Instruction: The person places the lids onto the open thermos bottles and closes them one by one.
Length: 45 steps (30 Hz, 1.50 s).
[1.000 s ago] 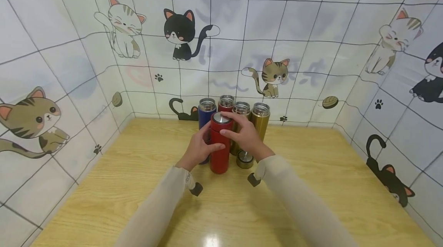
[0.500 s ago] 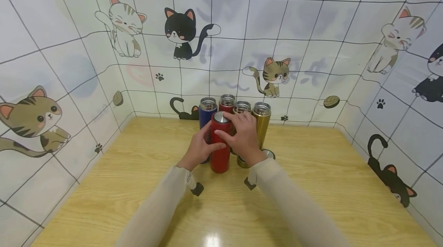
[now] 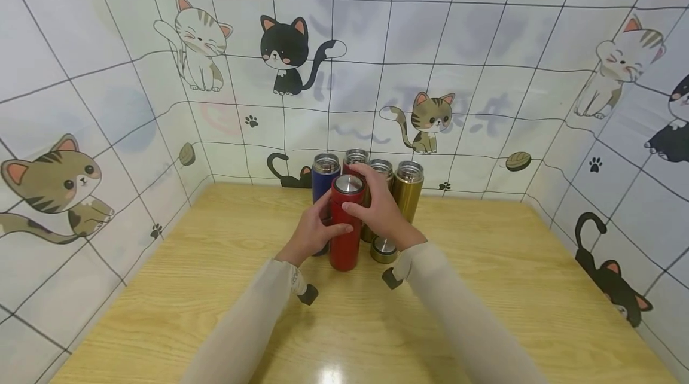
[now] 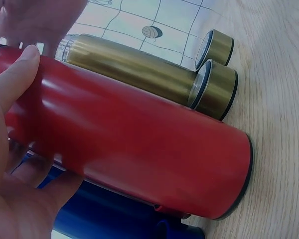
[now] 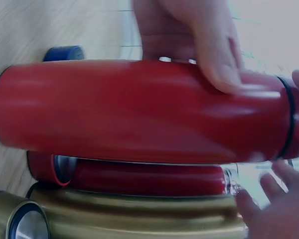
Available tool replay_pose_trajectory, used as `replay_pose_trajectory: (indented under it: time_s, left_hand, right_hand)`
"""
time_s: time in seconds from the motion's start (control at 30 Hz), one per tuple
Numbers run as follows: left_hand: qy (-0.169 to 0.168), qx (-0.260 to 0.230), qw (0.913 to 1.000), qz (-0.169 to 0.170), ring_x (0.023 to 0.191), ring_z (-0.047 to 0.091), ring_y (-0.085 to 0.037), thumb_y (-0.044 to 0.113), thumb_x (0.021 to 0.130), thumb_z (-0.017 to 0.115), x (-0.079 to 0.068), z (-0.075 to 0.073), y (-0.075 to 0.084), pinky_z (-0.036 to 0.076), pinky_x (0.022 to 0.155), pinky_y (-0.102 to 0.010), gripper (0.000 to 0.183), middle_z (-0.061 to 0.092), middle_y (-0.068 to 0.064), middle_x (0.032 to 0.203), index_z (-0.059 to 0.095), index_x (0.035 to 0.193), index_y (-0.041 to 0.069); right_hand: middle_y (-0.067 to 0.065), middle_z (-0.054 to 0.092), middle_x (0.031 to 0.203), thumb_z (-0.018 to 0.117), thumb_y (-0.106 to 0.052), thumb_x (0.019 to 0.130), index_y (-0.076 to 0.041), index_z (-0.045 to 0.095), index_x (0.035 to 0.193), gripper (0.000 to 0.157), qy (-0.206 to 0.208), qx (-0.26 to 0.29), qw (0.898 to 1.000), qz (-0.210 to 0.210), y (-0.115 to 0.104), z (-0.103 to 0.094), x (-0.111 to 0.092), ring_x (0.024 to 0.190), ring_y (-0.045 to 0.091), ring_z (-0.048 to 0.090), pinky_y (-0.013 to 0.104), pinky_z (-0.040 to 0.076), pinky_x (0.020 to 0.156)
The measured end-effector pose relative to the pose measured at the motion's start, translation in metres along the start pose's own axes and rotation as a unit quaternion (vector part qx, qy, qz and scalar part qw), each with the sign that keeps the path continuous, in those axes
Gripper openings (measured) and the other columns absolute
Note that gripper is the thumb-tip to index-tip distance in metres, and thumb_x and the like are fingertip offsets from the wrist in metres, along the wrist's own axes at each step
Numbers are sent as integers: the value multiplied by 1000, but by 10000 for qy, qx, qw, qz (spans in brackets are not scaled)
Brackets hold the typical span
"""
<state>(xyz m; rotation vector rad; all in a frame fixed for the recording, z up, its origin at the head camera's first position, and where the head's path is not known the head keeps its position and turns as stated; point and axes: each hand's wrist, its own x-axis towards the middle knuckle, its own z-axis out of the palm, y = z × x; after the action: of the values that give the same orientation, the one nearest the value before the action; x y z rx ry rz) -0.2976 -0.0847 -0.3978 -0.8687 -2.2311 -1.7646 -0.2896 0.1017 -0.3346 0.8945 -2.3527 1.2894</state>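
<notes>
From where I stand, the tall red bottle (image 3: 345,246) is upright on the wooden table (image 3: 344,336), in front of a little cluster of others, its steel-topped cap (image 3: 348,185) in place. The person's left hand (image 3: 309,233) is wrapped round its body, thumb across the near side; the other fingers pass behind and are mostly lost to the head view. The right hand (image 3: 383,207) arches about the top, thumb at the near side of the neck, fingers reaching past the far side; the right wrist view cuts that hand off at its edge, and I can't tell whether its fingertips press on the cap or stand loose. Behind, a blue bottle (image 3: 325,183) is half covered, a second red bottle (image 5: 149,178) shows little more than its mouth from above, and one gold bottle (image 3: 381,167) is largely masked by the right hand, while the outer gold bottle (image 3: 409,192) shows better. All four are uncapped. A gold cap (image 3: 384,250) lies just beside the right wrist; another gold cap (image 4: 223,47), hidden from above, appears to the left wrist camera. A red cap (image 5: 45,167) and a blue cap (image 5: 64,53), blurred, show only from the right wrist.
</notes>
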Motion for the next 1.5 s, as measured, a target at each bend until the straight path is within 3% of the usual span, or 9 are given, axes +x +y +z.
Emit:
replay_pose_trajectory:
  time_s: [0.07, 0.17, 0.4, 0.6, 0.83, 0.97, 1.17, 1.4, 1.5]
  left_hand:
    - [16, -13, 10000, -46, 114, 61, -22, 15, 82, 80, 0, 0, 0, 51, 93, -37, 83, 57, -3, 133, 35, 151, 24]
    - [47, -33, 9999, -113, 113, 61, -19, 14, 81, 80, 0, 0, 1, 51, 92, -35, 84, 59, -1, 131, 35, 151, 25]
    - [49, 40, 10000, -3, 113, 61, -22, 14, 82, 80, 0, 0, 1, 51, 92, -38, 83, 59, -5, 131, 35, 151, 23]
    - [65, 65, 9999, -44, 115, 60, -21, 14, 82, 80, -1, 0, 1, 51, 93, -38, 82, 58, -3, 133, 35, 151, 24]
    - [45, 57, 10000, -50, 116, 59, -20, 16, 83, 79, -1, 0, 1, 50, 94, -37, 82, 56, -2, 135, 35, 151, 25]
    - [28, 37, 10000, -44, 116, 59, -20, 18, 82, 80, -1, 0, 2, 50, 94, -36, 83, 56, -1, 136, 34, 151, 28]
    - [56, 20, 10000, -29, 114, 60, -20, 16, 80, 81, 0, 0, 2, 51, 93, -36, 85, 55, -1, 136, 35, 150, 28]
    - [61, 96, 9998, -132, 113, 61, -19, 18, 80, 81, 0, 1, 3, 51, 92, -36, 85, 58, 0, 132, 36, 150, 29]
    - [49, 72, 9998, -186, 114, 61, -19, 18, 80, 81, -1, 1, 3, 51, 93, -37, 86, 58, 0, 133, 35, 151, 29]
  right_hand:
    - [8, 38, 148, 67, -19, 90, -12, 42, 144, 60, -326, 383, 9986, 189, -11, -7, 0, 137, 25, 28, 56, 26, 110]
    - [12, 41, 147, 64, -14, 92, -10, 46, 143, 55, -611, 691, 9951, 368, -11, -11, 2, 137, 28, 30, 55, 23, 111]
    - [8, 48, 142, 68, -18, 92, -15, 49, 143, 55, -744, 920, 9921, 413, 0, -15, 4, 135, 26, 37, 55, 23, 112]
    - [6, 48, 141, 72, -31, 89, -21, 52, 141, 56, -444, 165, 9981, 392, 1, -10, 2, 130, 26, 40, 57, 30, 107]
    - [4, 58, 131, 75, -35, 86, -17, 55, 138, 58, 153, -792, 9967, 129, 0, -1, 0, 113, 22, 45, 49, 43, 97]
    - [6, 62, 123, 78, -38, 82, -9, 58, 130, 59, 534, -1562, 9861, -191, -3, 4, 1, 109, 24, 48, 45, 45, 92]
    - [7, 63, 107, 78, -50, 78, -6, 59, 114, 60, 894, -2681, 9587, -322, -13, 9, 4, 97, 24, 49, 39, 46, 83]
    - [6, 59, 96, 77, -57, 76, -5, 56, 110, 66, 1122, -3099, 9441, 31, -21, 14, 1, 87, 23, 48, 37, 45, 72]
    - [6, 58, 99, 74, -58, 77, -5, 54, 113, 67, 1063, -2969, 9488, 195, -20, 15, -1, 90, 23, 47, 38, 45, 72]
